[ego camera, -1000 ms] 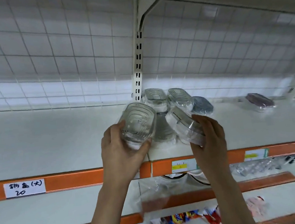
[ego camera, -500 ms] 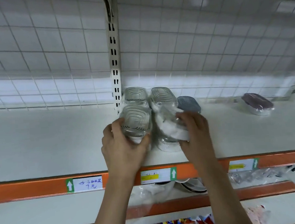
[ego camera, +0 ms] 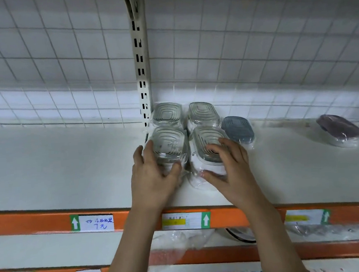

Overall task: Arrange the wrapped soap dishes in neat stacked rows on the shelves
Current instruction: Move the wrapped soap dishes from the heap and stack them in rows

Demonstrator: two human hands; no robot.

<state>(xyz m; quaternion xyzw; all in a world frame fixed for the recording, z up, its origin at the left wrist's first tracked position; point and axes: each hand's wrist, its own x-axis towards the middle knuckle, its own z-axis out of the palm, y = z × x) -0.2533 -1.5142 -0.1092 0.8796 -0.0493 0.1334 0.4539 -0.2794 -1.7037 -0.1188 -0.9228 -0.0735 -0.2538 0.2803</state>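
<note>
On the white shelf [ego camera: 69, 166], head view: left hand [ego camera: 154, 180] gripped the front-left dish [ego camera: 168, 145]; right hand [ego camera: 230, 170] curled round the front-right dish [ego camera: 207, 146]. Two more dishes (wrapped) sat just behind; a grey dish [ego camera: 237, 130] and a purple dish [ego camera: 340, 129] lay rightward.

Both hands [ego camera: 154, 176] on wrapped dishes [ego camera: 168, 145]

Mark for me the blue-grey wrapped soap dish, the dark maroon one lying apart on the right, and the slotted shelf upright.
blue-grey soap dish [ego camera: 237, 129]: head view, middle of its lid.
dark maroon soap dish [ego camera: 339, 128]: head view, centre of its dark top.
slotted upright [ego camera: 141, 74]: head view, its slotted face, midway up.
</note>
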